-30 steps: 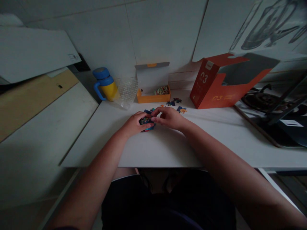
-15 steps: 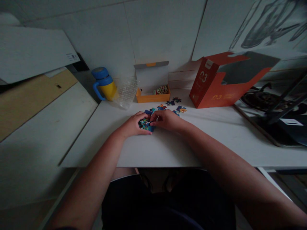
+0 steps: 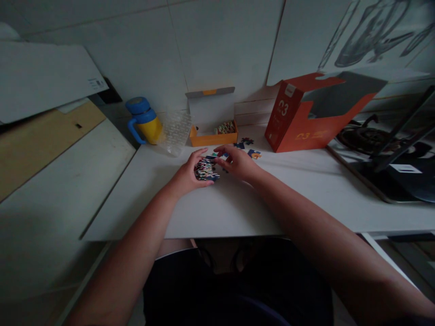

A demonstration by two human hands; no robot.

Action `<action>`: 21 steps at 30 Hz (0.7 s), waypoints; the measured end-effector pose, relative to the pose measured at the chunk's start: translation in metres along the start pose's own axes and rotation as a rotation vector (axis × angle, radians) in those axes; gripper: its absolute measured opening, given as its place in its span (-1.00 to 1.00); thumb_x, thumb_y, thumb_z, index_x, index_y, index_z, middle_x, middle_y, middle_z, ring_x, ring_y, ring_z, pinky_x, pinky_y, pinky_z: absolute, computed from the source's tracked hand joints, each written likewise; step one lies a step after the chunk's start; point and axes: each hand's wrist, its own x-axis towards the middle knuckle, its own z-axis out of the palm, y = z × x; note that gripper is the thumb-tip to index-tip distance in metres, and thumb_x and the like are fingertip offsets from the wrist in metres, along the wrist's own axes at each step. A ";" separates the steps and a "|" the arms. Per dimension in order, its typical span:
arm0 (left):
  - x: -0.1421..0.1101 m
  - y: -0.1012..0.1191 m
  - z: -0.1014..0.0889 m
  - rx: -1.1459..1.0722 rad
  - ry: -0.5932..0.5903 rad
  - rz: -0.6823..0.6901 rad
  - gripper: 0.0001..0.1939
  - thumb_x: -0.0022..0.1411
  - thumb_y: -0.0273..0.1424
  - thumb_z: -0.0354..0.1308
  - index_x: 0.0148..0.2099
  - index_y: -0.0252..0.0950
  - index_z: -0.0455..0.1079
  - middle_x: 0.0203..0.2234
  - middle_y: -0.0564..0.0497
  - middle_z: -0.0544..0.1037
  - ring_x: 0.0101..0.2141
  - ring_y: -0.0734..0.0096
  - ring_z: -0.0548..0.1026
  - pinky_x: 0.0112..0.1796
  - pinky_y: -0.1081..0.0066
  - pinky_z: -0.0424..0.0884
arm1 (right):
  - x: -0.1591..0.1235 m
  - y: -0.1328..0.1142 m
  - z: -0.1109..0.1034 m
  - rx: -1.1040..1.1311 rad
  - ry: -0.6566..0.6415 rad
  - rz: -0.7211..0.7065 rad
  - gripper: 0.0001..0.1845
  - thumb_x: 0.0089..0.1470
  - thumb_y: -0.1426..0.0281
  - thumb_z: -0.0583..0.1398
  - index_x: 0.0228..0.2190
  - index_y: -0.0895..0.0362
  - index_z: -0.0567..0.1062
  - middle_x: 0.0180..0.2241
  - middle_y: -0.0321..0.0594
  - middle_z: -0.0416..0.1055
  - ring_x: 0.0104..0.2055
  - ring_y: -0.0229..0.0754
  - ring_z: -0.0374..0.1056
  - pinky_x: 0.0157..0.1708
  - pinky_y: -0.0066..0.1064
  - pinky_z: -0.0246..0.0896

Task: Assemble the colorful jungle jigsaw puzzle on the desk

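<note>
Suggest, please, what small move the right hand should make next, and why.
Perhaps the right hand should gently press the puzzle pieces into line: the left hand cups them, their edges look uneven, and the right hand's fingertips are already close by.

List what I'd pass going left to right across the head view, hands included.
Blue-and-yellow jug, left hand, stack of puzzle pieces, right hand, large orange-red box, white label.
</note>
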 end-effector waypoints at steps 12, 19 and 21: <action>0.002 0.001 0.003 0.112 -0.054 -0.063 -0.12 0.09 -0.24 0.56 0.38 -0.18 0.29 0.27 -0.19 0.54 0.20 0.04 0.57 0.25 0.08 0.47 | 0.003 0.008 -0.009 -0.130 0.003 0.063 -0.83 0.30 0.28 0.29 -0.20 0.08 0.67 -0.31 -0.21 0.66 -0.36 -0.17 0.43 -0.31 -0.35 0.19; 0.002 0.004 0.000 0.080 -0.093 -0.091 -0.22 0.08 -0.21 0.57 0.28 -0.19 0.36 0.16 -0.13 0.61 0.08 0.09 0.63 0.16 0.12 0.52 | 0.006 0.013 -0.056 -0.150 0.031 0.190 -0.75 0.28 0.31 0.30 -0.04 0.09 0.63 -0.23 -0.18 0.67 -0.43 -0.22 0.45 -0.40 -0.39 0.23; 0.002 0.002 0.000 0.072 -0.095 -0.090 -0.22 0.08 -0.20 0.57 0.27 -0.18 0.35 0.15 -0.13 0.61 0.09 0.08 0.63 0.16 0.12 0.52 | 0.003 0.018 -0.080 -0.273 -0.003 0.208 -0.72 0.26 0.30 0.33 -0.01 0.08 0.63 -0.22 -0.16 0.67 -0.40 -0.21 0.44 -0.40 -0.39 0.22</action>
